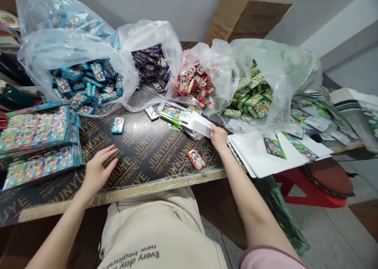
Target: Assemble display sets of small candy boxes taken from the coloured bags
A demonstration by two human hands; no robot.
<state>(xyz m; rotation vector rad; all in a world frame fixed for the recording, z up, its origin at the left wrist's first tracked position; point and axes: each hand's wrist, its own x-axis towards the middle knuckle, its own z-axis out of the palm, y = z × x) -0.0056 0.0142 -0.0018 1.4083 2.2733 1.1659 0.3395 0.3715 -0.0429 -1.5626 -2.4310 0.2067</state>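
My left hand (100,168) is over the dark plywood tabletop with its fingers apart, holding nothing. A small blue box (118,125) sits beyond its fingertips. My right hand (219,138) is closed on the near end of a white paper strip (201,124). The strip reaches to a small pile of flat printed cards (173,112) with green edges; whether it is joined to them I cannot tell. Next to the pile is a small purple and white box (151,113). A small red box (196,159) rests near the table's front edge, left of my right forearm.
Plastic bags of blue boxes (99,73), purple boxes (150,62), red boxes (193,82) and green boxes (255,97) line the back. Stacked multicoloured packs (38,129) stand at left. White sheets (251,154) overhang the front edge at right, above a red stool (313,196).
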